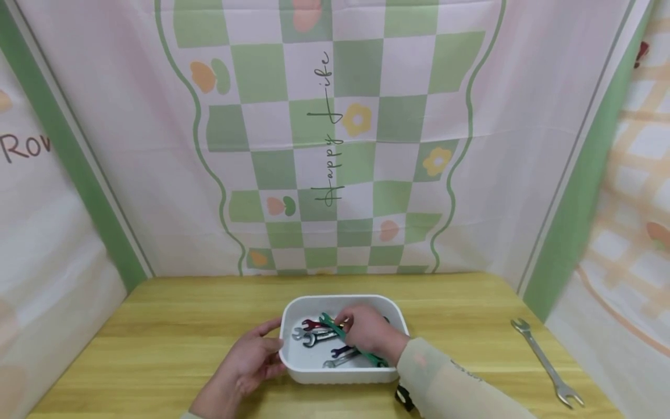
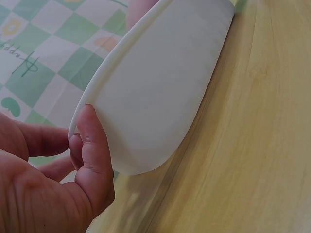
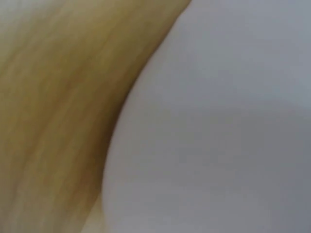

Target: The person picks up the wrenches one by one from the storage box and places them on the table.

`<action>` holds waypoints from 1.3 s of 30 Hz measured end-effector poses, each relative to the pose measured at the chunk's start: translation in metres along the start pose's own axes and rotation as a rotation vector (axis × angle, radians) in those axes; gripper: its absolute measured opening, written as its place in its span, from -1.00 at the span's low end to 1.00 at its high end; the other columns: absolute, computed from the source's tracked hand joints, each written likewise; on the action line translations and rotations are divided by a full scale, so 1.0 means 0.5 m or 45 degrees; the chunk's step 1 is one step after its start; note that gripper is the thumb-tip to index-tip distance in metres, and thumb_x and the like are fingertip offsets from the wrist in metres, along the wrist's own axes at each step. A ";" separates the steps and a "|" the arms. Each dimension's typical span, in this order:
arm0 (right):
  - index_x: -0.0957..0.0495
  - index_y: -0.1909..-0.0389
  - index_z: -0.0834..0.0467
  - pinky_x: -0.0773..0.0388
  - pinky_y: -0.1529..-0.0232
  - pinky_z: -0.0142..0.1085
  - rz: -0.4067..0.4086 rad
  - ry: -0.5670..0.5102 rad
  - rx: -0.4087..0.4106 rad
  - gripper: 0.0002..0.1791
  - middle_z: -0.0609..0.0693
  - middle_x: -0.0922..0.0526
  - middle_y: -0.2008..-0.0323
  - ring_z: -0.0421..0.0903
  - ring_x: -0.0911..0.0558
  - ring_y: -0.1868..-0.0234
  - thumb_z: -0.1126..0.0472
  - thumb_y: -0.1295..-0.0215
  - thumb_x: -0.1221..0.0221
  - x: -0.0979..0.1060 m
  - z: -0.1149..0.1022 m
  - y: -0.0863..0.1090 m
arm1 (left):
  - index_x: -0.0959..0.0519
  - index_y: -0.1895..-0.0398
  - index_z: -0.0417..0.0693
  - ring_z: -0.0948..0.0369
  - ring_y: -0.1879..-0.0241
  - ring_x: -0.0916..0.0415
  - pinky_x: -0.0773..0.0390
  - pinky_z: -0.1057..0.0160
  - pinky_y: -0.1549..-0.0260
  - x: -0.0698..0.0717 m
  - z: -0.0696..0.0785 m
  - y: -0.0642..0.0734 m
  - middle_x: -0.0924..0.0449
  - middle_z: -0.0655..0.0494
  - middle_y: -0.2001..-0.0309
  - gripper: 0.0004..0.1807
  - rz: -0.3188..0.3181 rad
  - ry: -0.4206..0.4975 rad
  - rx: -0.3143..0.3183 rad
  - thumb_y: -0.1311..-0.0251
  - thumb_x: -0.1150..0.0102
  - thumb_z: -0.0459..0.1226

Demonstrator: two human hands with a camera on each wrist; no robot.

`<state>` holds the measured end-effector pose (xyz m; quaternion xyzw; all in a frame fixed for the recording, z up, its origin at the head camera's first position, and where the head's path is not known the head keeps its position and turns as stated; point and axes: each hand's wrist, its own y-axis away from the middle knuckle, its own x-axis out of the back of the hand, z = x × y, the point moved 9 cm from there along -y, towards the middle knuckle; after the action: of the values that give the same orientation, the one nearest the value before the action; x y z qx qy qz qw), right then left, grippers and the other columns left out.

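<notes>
A white plastic bin (image 1: 314, 377) with rounded corners stands on the table and holds several open-end wrenches. At its left end my left hand (image 1: 253, 355) grips the bin; in the left wrist view its fingers (image 2: 92, 141) lie against the outer wall and at the rim. My right hand (image 1: 369, 330) reaches inside over the right part and pinches a green wrench (image 1: 335, 326), whose middle the hand covers. Close by lie a red wrench (image 1: 312, 324), silver wrenches (image 1: 316, 338) and a dark purple wrench (image 1: 340, 351). The right wrist view shows only the blurred bin wall (image 3: 209, 136), no fingers.
A long silver open-end wrench (image 1: 546, 364) lies on the wooden table (image 1: 173, 326) at the right. Beneath my right sleeve a black object (image 1: 404, 398) shows partly. Printed curtains (image 1: 361, 163) hang behind the table and at both sides.
</notes>
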<state>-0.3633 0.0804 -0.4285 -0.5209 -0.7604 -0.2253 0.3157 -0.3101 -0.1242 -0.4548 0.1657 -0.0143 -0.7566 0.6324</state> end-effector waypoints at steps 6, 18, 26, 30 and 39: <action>-0.65 0.07 0.23 -0.55 0.33 -0.22 -0.014 -0.143 0.028 -0.49 -0.01 -0.56 0.40 -0.08 -0.52 0.34 0.58 0.16 -0.28 0.004 -0.002 0.000 | -0.12 -0.51 -0.28 0.10 0.36 -0.50 -0.64 0.21 0.39 -0.001 0.000 0.001 -0.51 -0.20 0.21 -0.30 0.001 0.002 -0.002 -0.30 -0.05 -0.46; -0.53 -0.23 0.12 -0.58 0.37 -0.18 -0.023 -0.401 -0.154 -0.25 0.08 -0.54 0.22 0.02 -0.55 0.31 0.55 0.11 -0.26 0.034 0.017 0.002 | -0.12 -0.50 -0.28 0.09 0.35 -0.50 -0.64 0.20 0.38 -0.002 0.000 0.001 -0.51 -0.23 0.19 -0.29 -0.008 0.002 0.003 -0.28 -0.05 -0.46; -0.51 -0.27 0.12 -0.61 0.32 -0.17 -0.005 -0.608 -0.193 -0.23 0.12 -0.55 0.09 0.07 -0.57 0.22 0.59 0.08 -0.22 0.052 0.014 0.002 | -0.12 -0.51 -0.27 0.10 0.35 -0.50 -0.64 0.20 0.37 0.000 -0.002 0.000 -0.51 -0.24 0.19 -0.29 -0.007 0.000 0.004 -0.28 -0.06 -0.46; -0.49 -0.29 0.12 -0.59 0.36 -0.19 0.000 -0.670 -0.215 -0.23 0.15 -0.54 0.05 0.08 -0.57 0.22 0.60 0.04 -0.22 0.063 0.015 0.004 | -0.13 -0.51 -0.27 0.10 0.34 -0.50 -0.64 0.20 0.37 0.002 -0.006 0.000 -0.51 -0.23 0.19 -0.29 0.000 -0.009 0.009 -0.28 -0.07 -0.46; -0.45 -0.33 0.10 -0.61 0.29 -0.17 0.036 -0.826 -0.234 -0.26 0.21 -0.49 -0.04 0.13 -0.56 0.16 0.60 -0.07 -0.17 0.114 0.021 0.008 | -0.14 -0.50 -0.26 0.10 0.36 -0.50 -0.64 0.22 0.39 0.002 -0.003 -0.003 -0.51 -0.24 0.20 -0.30 0.002 -0.007 0.008 -0.29 -0.06 -0.45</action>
<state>-0.3767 0.1261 -0.3949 -0.6022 -0.7905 -0.1109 0.0120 -0.3116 -0.1247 -0.4568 0.1655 -0.0184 -0.7565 0.6324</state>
